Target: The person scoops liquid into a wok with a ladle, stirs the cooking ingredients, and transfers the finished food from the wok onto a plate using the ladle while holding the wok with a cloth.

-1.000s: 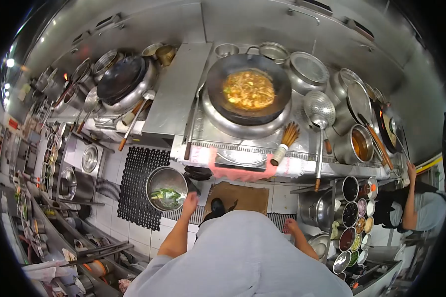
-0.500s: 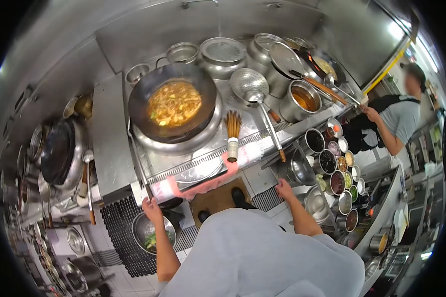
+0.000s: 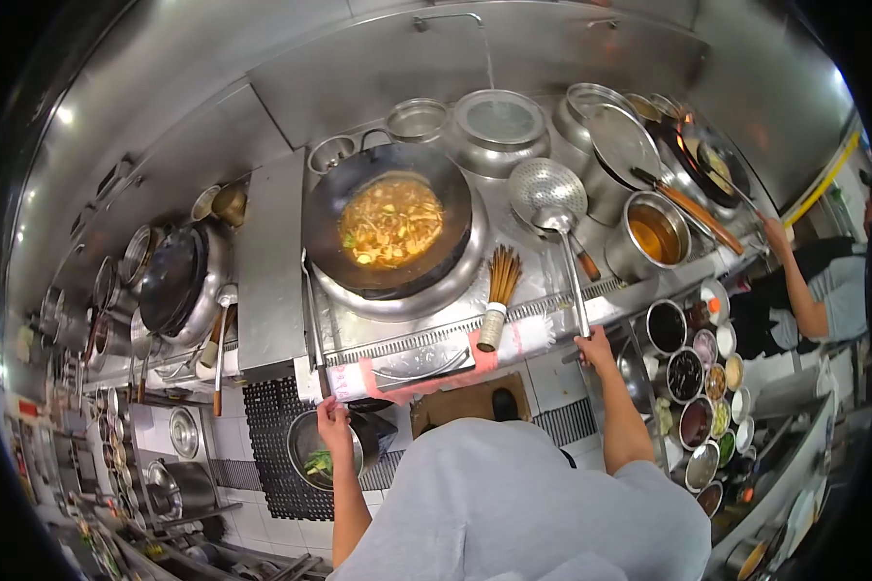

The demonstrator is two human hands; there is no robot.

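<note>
My left hand (image 3: 334, 418) is closed around the end of a long-handled utensil (image 3: 314, 315) leaning on the stove's front left edge. At the front edge further right, my right hand (image 3: 594, 347) grips the handle end of a perforated skimmer (image 3: 547, 191), whose bowl rests on the stove. Between them, a black wok (image 3: 329, 208) holds noodle-like food in brown sauce (image 3: 391, 221) on its burner ring. A bamboo brush (image 3: 499, 295) lies near the front edge, by a red and white cloth (image 3: 513, 339).
Lidded pots (image 3: 499, 121) line the back beneath a running tap. A pot of amber liquid (image 3: 654, 232) stands right, near ingredient containers (image 3: 685, 373). Another person's arm (image 3: 799, 281) reaches to a wok at the far right. A bowl with greens (image 3: 305, 447) sits below left.
My right hand has moved up to the skimmer's handle and closed on it. The view has shifted, so the stove appears further right. The other person's arm is now raised nearer the far wok.
</note>
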